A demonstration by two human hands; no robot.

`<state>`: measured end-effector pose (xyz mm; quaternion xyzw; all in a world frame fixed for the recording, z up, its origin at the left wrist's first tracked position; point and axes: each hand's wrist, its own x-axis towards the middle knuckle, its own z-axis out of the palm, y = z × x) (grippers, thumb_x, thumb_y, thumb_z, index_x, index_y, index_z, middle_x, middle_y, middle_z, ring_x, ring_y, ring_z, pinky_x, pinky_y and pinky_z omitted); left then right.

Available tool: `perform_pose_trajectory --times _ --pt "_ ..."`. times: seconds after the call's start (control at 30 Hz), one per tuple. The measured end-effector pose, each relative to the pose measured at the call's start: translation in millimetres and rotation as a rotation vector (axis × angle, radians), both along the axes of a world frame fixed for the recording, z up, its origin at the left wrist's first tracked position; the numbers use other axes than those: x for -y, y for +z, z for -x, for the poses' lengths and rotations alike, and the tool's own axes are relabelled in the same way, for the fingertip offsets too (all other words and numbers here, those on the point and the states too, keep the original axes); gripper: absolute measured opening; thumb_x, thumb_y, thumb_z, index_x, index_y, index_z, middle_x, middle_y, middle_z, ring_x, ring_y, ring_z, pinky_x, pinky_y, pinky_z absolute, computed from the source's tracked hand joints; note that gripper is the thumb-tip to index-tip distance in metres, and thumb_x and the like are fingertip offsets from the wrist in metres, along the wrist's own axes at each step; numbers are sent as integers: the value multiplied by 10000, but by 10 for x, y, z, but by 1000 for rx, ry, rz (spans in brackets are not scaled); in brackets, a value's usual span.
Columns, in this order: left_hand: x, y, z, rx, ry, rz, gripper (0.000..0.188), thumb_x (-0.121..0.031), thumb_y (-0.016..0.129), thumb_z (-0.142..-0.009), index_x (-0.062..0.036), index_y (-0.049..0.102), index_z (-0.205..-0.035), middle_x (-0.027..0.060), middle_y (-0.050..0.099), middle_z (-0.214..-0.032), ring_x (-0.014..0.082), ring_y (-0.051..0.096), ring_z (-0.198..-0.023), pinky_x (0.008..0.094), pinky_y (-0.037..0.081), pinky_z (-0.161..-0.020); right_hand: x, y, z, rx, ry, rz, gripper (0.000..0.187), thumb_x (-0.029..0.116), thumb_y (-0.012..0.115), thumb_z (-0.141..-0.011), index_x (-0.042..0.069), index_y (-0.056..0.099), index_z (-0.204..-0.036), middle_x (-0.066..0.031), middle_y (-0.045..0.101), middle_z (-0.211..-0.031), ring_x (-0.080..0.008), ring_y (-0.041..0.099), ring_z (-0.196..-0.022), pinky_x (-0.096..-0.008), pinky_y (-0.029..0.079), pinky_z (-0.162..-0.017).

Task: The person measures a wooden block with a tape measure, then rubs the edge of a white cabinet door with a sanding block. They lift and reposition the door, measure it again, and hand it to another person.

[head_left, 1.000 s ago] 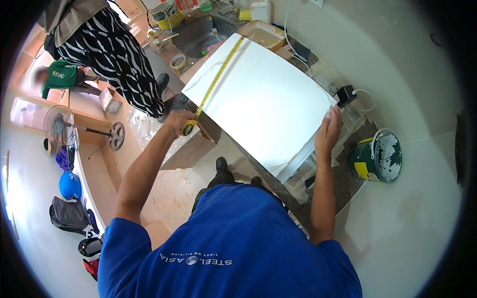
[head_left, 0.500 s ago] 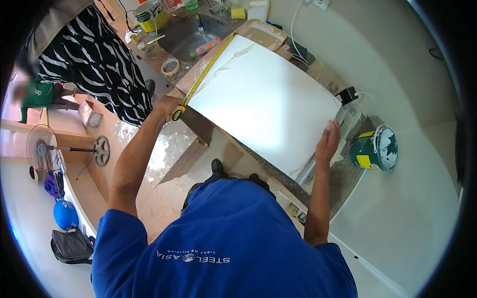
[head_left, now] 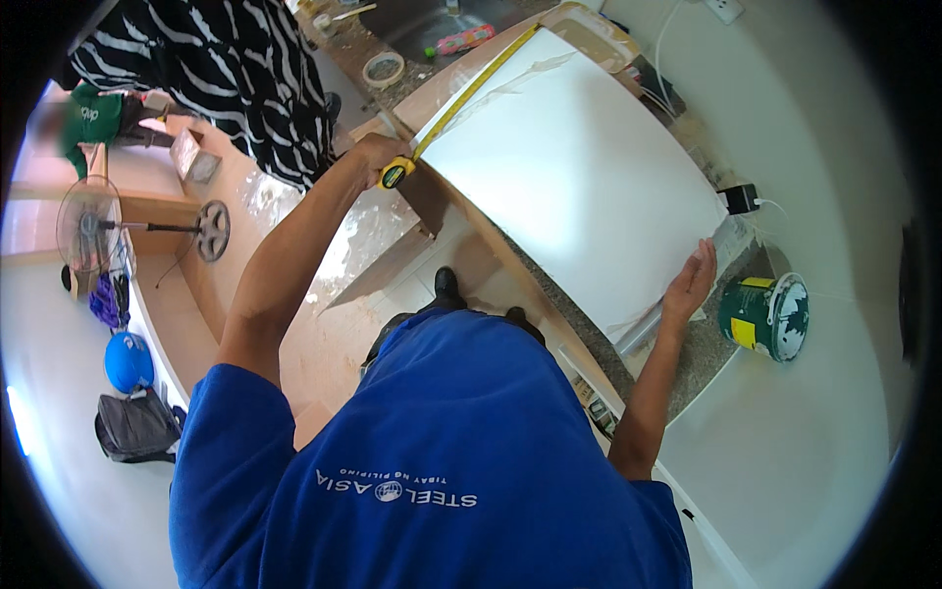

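Note:
My left hand (head_left: 374,157) is closed round a yellow tape measure (head_left: 395,174) at the near left corner of a white sheet (head_left: 559,167). The yellow blade (head_left: 478,93) is drawn out along the sheet's left edge to its far left corner. The sheet lies over the counter, with creases near the blade. At its right end, my right hand (head_left: 692,282) rests by a rolled, shiny edge (head_left: 643,329), fingers stretched out. Whether anything lies under that palm is hidden.
Right of the counter is a green paint bucket (head_left: 763,316). A black adapter (head_left: 739,199) touches the sheet's right corner. Beyond are a sink (head_left: 402,29), a tape roll (head_left: 384,69) and a tray (head_left: 594,37). A person in patterned clothing (head_left: 221,69) stands left; a fan (head_left: 213,231) stands behind.
My view has shifted, so the counter and sheet sit further right in the picture. Both hands keep about the same places on the sheet, and the blade still lies along its edge.

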<state>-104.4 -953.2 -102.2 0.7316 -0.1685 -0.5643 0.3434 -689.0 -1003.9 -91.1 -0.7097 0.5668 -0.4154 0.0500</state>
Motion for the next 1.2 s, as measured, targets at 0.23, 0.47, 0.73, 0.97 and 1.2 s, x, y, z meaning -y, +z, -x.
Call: perform_pose_trajectory --times 0.23,0.47,0.73,0.97,1.2 --pt "-36 22 -89 -70 30 -11 130 -28 738 -880 70 699 -956 172 720 -898 236 741 -760 313 631 -654 19 -8 2 -24 21 -3 500 337 429 -1096 -88 627 -1269 -270 568 -1402 -429 525 -1318 -522 398 -1122" --pt "-29 14 -175 -94 -14 4 214 -94 738 -917 74 694 -1042 168 723 -963 221 741 -802 302 622 -658 3 68 -58 -13 23 -31 520 362 415 -1105 -81 627 -1275 -259 554 -1423 -410 522 -1322 -513 433 -1096" --pt "-37 88 -159 -77 -18 -10 233 -85 720 -940 99 677 -1075 188 726 -973 231 744 -805 311 641 -683 22 -12 4 -15 18 -30 543 401 406 -1108 -61 627 -1290 -248 545 -1436 -406 536 -1315 -503 462 -1080" --pt "-48 189 -58 -82 7 -2 208 -58 710 -934 101 684 -1065 193 726 -954 236 745 -784 314 638 -664 35 -28 32 -7 20 -33 551 410 407 -1105 -58 620 -1303 -244 545 -1438 -407 533 -1319 -509 471 -1073" --pt "-19 131 -155 -77 -59 -24 199 -88 698 -956 86 688 -1051 171 729 -958 209 739 -795 283 630 -673 7 8 5 -8 3 -78 554 407 392 -1111 -56 626 -1305 -233 526 -1458 -389 523 -1331 -492 481 -1070"
